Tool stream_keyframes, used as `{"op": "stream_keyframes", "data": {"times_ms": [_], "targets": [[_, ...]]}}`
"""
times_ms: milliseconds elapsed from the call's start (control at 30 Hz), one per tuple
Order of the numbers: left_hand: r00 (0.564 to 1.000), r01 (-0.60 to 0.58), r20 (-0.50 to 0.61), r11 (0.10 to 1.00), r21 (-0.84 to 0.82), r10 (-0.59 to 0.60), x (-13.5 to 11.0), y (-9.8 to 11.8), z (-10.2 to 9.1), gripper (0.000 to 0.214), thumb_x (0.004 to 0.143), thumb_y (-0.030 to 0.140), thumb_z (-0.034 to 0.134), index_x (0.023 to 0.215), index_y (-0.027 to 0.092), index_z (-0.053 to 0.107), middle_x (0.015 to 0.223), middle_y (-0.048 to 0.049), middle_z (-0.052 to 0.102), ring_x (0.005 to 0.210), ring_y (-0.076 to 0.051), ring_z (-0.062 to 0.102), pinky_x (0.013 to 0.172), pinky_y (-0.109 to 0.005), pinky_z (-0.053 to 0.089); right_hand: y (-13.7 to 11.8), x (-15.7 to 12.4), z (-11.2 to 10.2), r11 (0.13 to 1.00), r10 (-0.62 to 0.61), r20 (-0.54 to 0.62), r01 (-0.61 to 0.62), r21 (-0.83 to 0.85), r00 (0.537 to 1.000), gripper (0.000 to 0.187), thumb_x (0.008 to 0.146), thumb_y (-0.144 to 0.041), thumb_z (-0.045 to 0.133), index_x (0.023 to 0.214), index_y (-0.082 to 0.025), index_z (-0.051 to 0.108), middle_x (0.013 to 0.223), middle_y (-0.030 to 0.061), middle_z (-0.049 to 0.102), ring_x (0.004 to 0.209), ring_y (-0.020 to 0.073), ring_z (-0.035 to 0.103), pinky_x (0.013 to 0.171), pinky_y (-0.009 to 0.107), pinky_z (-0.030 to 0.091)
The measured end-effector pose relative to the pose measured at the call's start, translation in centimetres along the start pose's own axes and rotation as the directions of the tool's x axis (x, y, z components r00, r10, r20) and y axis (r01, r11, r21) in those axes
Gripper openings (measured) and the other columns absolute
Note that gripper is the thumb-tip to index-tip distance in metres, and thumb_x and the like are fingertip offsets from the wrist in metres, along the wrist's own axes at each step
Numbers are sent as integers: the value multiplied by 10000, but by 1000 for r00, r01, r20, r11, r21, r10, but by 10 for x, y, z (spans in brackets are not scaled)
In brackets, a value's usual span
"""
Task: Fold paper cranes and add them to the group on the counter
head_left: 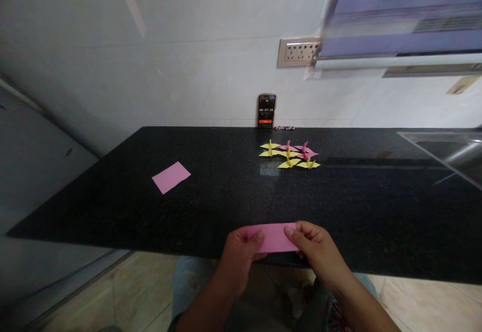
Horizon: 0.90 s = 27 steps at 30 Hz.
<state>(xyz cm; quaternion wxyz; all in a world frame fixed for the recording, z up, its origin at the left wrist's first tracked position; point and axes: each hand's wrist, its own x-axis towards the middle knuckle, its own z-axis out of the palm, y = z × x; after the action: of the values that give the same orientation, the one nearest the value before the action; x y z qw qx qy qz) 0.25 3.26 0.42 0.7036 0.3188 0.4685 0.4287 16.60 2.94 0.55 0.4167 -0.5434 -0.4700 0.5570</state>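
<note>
A pink sheet of paper [276,237] is held level at the counter's front edge, looking like a wide strip. My left hand [243,249] pinches its left end, thumb on top and fingers underneath. At the right end my right hand [314,244] grips it in the same way. Whether the paper is folded double I cannot tell. Farther back stand several folded paper cranes, among them a yellow crane [289,162] and a pink crane [306,148]. Another pink sheet [171,177] lies flat on the left of the counter.
The black countertop [222,191] runs along a tiled wall. A phone [266,112] with a running timer leans against the wall, beside a small beaded string [285,128]. A sink [452,151] is at the right. Above are a socket panel [299,51] and a purple panel [399,15].
</note>
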Motion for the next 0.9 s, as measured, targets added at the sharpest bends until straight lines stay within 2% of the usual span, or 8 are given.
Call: {"op": "stream_keyframes", "data": {"times_ms": [467,900], "targets": [[1000,3,-22,999,35,-2,1,2,1,285,705,315,599,870,83,623,796,-100,640,742,-184,576,661,-307,461,5,2,-1,1000,-15,-3,15,-12,1000,315,795,-404,475,603,-154,476,502,-53,338,466,74,280,435,208,204],[997,12,-76,999,32,-10,3,1,4,289,687,299,612,862,69,613,784,-98,633,708,-183,582,640,-317,476,7,2,0,999,-13,-28,14,38,1000,304,803,-396,458,633,-153,521,510,-44,365,463,74,298,424,194,231]]}}
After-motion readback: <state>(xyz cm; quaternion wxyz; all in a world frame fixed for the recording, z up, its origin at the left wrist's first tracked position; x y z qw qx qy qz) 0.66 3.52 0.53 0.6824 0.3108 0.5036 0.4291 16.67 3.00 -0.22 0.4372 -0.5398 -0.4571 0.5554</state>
